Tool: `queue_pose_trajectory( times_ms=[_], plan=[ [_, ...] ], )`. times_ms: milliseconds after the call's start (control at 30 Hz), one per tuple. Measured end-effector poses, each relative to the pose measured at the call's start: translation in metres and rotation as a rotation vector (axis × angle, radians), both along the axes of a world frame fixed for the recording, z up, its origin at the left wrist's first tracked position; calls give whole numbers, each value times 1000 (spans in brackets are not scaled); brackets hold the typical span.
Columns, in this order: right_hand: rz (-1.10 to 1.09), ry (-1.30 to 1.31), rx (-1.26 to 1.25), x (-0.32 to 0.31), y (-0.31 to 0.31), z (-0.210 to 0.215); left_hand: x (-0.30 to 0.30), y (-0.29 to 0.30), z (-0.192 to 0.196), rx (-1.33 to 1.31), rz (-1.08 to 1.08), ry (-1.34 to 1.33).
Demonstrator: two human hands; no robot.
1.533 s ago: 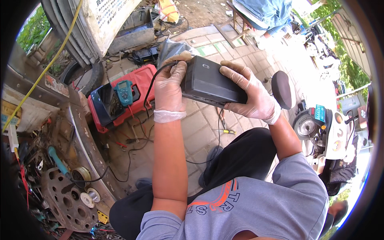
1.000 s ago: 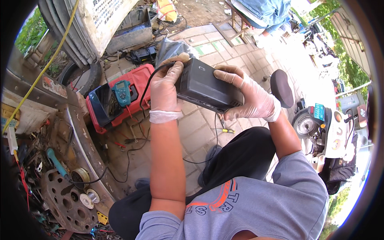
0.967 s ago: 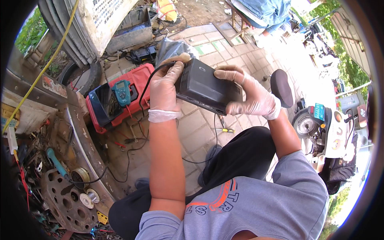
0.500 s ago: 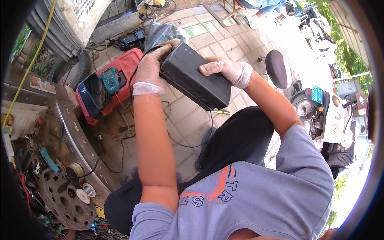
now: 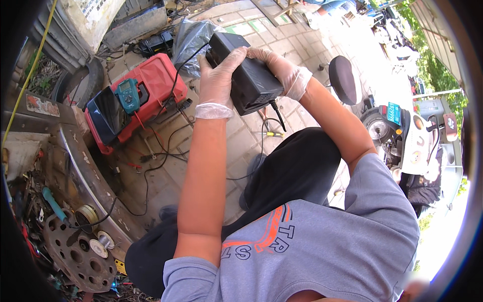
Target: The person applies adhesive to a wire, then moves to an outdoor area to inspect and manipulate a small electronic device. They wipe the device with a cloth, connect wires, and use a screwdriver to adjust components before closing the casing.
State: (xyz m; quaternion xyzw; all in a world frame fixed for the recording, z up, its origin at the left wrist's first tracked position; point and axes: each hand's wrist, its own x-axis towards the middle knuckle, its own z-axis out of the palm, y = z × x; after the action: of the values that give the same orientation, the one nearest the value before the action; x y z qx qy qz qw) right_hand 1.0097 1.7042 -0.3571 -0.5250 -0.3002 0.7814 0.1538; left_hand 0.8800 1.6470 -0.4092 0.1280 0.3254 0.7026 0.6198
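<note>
While both gloved hands are up in front of the chest, the left hand (image 5: 217, 75) is wrapped around the near-left side of a black box-shaped power unit (image 5: 246, 75), fingers curled over its top edge, so it's closed and gripping that box. The right hand (image 5: 279, 68) clamps the far side of the same box, fingers spread across its top, also gripping it. So the box is held in the air between the 2 hands, tilted, above the person's lap and the paved ground.

A black cable (image 5: 274, 113) hangs from the box's lower end and loops down toward the pavers. Another thin black lead runs from its upper corner off to the left. Just behind the box sits a crumpled clear plastic bag (image 5: 188, 38).

Further left on the paving lies a red case (image 5: 151, 85) with a teal multimeter (image 5: 128, 95) resting on it, wires trailing around. A yellow-handled screwdriver (image 5: 271, 134) lies on the pavers below the box. Down at the lower left is a metal disc with holes (image 5: 80, 251), and a scooter (image 5: 407, 136) is parked off to the right.
</note>
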Motion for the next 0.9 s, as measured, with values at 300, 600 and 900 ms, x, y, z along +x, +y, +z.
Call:
queue_pose_trajectory(
  times_ms=[300, 600, 900],
  plan=[
    [33, -59, 49, -6, -10, 7, -6, 7, -16, -79, -50, -56],
    [33, -17, 170, -7, -10, 0, -10, 6, -16, -22, -93, -63],
    [369, -305, 578, 0, -5, 3, -26, 7, -21, -16, -81, -180]
  ],
)
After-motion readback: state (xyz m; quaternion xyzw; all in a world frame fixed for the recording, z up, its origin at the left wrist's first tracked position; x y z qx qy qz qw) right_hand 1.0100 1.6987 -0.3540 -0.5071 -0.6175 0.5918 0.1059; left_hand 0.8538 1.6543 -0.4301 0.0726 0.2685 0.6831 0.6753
